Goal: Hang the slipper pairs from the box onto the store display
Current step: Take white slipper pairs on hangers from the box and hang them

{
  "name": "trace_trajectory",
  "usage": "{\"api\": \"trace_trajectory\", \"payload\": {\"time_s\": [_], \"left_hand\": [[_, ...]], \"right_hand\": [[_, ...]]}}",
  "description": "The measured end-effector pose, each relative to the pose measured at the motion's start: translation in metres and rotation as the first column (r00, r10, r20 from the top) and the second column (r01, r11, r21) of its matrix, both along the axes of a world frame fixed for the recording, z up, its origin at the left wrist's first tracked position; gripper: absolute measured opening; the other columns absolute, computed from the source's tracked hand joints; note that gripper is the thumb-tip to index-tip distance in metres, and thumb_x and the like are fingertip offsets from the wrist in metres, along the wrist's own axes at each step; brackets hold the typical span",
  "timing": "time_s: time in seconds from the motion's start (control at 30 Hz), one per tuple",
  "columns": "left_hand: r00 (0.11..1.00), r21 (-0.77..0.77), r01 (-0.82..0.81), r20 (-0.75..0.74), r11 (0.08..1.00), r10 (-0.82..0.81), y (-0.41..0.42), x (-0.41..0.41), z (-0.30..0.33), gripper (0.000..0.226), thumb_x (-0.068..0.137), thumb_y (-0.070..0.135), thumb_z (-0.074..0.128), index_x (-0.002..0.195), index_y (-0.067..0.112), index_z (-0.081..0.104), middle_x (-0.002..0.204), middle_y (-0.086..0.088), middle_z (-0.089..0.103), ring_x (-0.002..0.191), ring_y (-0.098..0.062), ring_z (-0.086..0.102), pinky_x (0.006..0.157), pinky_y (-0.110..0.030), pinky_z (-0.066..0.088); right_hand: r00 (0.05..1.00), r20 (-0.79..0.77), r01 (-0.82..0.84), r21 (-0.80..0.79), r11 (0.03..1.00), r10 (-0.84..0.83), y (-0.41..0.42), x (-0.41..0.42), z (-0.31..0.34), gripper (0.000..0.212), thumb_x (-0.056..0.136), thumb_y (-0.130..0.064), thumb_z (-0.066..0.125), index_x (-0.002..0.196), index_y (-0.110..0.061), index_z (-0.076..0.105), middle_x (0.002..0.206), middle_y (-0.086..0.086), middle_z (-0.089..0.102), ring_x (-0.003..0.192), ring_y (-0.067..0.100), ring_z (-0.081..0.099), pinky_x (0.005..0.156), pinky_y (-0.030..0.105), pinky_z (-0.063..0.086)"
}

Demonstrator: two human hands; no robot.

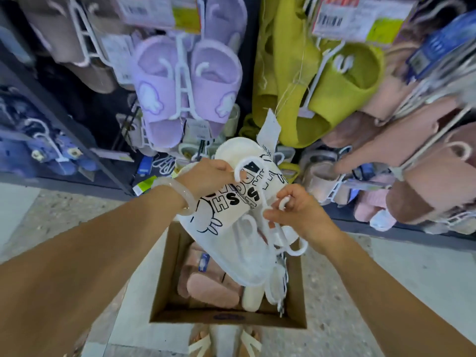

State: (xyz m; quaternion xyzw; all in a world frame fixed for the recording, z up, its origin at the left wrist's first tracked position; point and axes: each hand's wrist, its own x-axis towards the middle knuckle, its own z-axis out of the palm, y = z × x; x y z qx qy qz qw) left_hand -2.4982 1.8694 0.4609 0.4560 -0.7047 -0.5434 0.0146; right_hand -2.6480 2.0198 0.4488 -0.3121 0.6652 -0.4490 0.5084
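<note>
The right hand [296,215] pinches the loop of a white plastic hanger [268,222], thumb and curled fingers closed on it above the box. The left hand [208,176], a pale bangle [180,199] on its wrist, grips the far end of the white slipper pair [231,202], fingers curled over the upper slipper's edge by the hanger's hook. That pair, printed with black block letters and a rabbit outline, is held in the air between both hands, directly over the box and in front of the display.

Nearest, at the bottom edge, two feet in pale strapped sandals [224,341] stand on the speckled floor [360,279]. Just beyond them sits the open cardboard box [164,279], holding pink fuzzy slippers [211,292] on its left side and more white slippers [253,297] on its right.

Farther off, the store display [77,140] is crowded with hanging pairs: dark blue slippers [51,150] far left, lilac slippers [185,83] with white rabbit patches left of centre, yellow-green slippers [334,83] right of centre, and dusty pink slippers [425,176] on the right. Blurred price tags [360,16] with barcodes hang along the top.
</note>
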Motion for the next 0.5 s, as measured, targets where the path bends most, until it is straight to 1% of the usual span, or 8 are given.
{"api": "trace_trajectory", "payload": {"time_s": [0.07,0.13,0.17,0.23,0.3,0.37,0.43,0.5], "left_hand": [[1.0,-0.035,0.014,0.002,0.999,-0.014,0.003,0.001,0.023,0.043,0.079,0.051,0.064,0.095,0.011,0.068,0.097,-0.005,0.065,0.094,-0.023,0.059,0.087,-0.032,0.045],[1.0,-0.042,0.025,0.009,0.999,-0.025,0.005,-0.003,0.046,0.04,0.088,0.047,0.055,0.098,0.01,0.066,0.098,-0.006,0.063,0.091,-0.023,0.058,0.089,-0.032,0.046],[0.999,-0.015,-0.027,-0.022,1.0,0.026,0.005,-0.005,0.056,0.033,0.092,0.042,0.051,0.095,0.011,0.063,0.09,-0.005,0.061,0.082,-0.02,0.056,0.083,-0.027,0.047],[0.973,0.126,-0.175,-0.13,0.976,0.192,0.005,-0.006,0.077,0.029,0.095,0.035,0.044,0.089,0.012,0.06,0.074,-0.004,0.056,0.063,-0.014,0.049,0.062,-0.018,0.045],[0.947,0.269,-0.194,-0.198,0.943,0.251,0.002,-0.006,0.094,0.051,0.095,0.049,0.034,0.076,0.011,0.062,0.069,-0.007,0.058,0.057,-0.017,0.051,0.057,-0.021,0.043],[0.957,0.35,-0.105,-0.218,0.931,0.19,0.003,-0.01,0.11,0.071,0.089,0.067,0.025,0.07,0.013,0.067,0.07,-0.008,0.069,0.061,-0.02,0.064,0.059,-0.021,0.049],[0.967,0.358,-0.004,-0.235,0.934,0.094,0.008,-0.008,0.124,0.068,0.085,0.069,0.029,0.079,0.017,0.072,0.079,-0.007,0.075,0.07,-0.018,0.071,0.064,-0.021,0.054],[0.989,0.176,0.081,-0.135,0.981,-0.058,0.009,-0.01,0.134,0.051,0.083,0.064,0.046,0.098,0.021,0.07,0.098,-0.005,0.074,0.084,-0.016,0.069,0.075,-0.026,0.053]], "right_hand": [[1.0,-0.01,0.003,-0.006,1.0,-0.003,-0.001,0.005,0.017,0.033,0.073,0.003,0.073,0.084,-0.013,0.046,0.063,0.001,0.06,0.05,0.012,0.063,0.056,0.023,0.052],[1.0,-0.006,0.025,-0.026,0.999,-0.025,-0.003,0.007,0.034,0.032,0.073,0.002,0.074,0.09,-0.008,0.048,0.065,0.001,0.066,0.054,0.014,0.065,0.058,0.029,0.055],[1.0,-0.002,0.031,-0.038,0.999,-0.031,-0.003,0.008,0.042,0.034,0.074,0.001,0.073,0.096,-0.008,0.049,0.067,-0.001,0.068,0.057,0.015,0.066,0.062,0.034,0.056],[0.999,-0.002,0.054,-0.051,0.997,-0.054,-0.006,0.007,0.057,0.034,0.074,0.0,0.074,0.1,-0.007,0.053,0.069,-0.002,0.071,0.061,0.016,0.067,0.067,0.038,0.057],[0.996,-0.001,0.09,-0.066,0.994,-0.09,-0.007,0.005,0.071,0.027,0.074,-0.002,0.074,0.09,-0.01,0.055,0.07,0.0,0.071,0.062,0.017,0.068,0.066,0.038,0.056],[0.992,-0.005,0.123,-0.061,0.991,-0.124,-0.009,0.004,0.079,0.026,0.073,-0.005,0.076,0.087,-0.013,0.055,0.076,0.004,0.071,0.067,0.019,0.069,0.061,0.035,0.054],[0.988,-0.022,0.15,-0.05,0.987,-0.151,-0.011,0.006,0.087,0.032,0.072,-0.008,0.077,0.099,-0.009,0.059,0.084,0.009,0.07,0.073,0.021,0.068,0.058,0.033,0.049],[0.986,-0.03,0.163,-0.047,0.985,-0.165,-0.013,0.007,0.092,0.042,0.071,-0.01,0.079,0.109,-0.009,0.06,0.095,0.008,0.071,0.083,0.024,0.069,0.064,0.039,0.051]]}}
